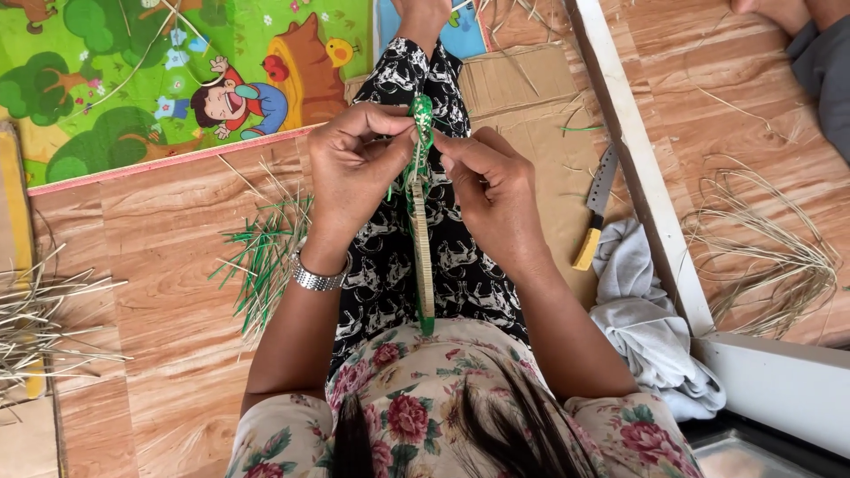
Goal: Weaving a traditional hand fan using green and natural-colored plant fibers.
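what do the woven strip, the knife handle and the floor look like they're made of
Strip: likely dried straw or reed, matte tan with green edging, plaited. Knife handle: yellow, smooth, probably plastic or painted wood. Floor: glossy wood-grain, perhaps vinyl or laminate.

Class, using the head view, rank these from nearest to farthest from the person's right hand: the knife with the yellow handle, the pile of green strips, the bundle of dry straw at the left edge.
From the right hand:
1. Knife, just to its right on the cardboard.
2. Green strips, on the floor to the left, beyond the left hand.
3. Dry straw, far left edge.
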